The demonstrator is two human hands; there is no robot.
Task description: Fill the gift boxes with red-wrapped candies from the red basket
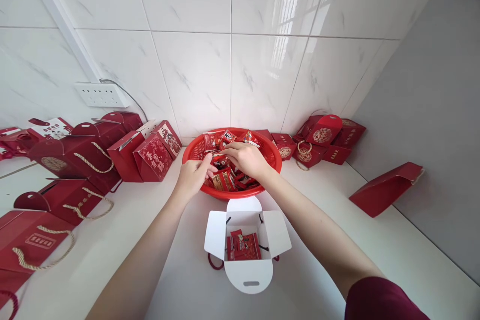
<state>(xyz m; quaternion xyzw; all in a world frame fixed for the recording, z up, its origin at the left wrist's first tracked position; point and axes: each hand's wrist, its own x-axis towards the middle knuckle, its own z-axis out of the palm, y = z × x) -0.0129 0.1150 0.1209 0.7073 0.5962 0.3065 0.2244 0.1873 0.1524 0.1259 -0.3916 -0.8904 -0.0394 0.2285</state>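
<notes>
White marble-patterned tiles [191, 80] behind pale countertop [180, 280]

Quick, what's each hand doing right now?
Left hand: partly open at the red basket.
Right hand: fingers bent over the sweets; can't tell if it's holding one.

Looks like a room indoors: marbled wall tiles [195, 75], a socket strip [100, 95] and a white desk [180, 270].
</notes>
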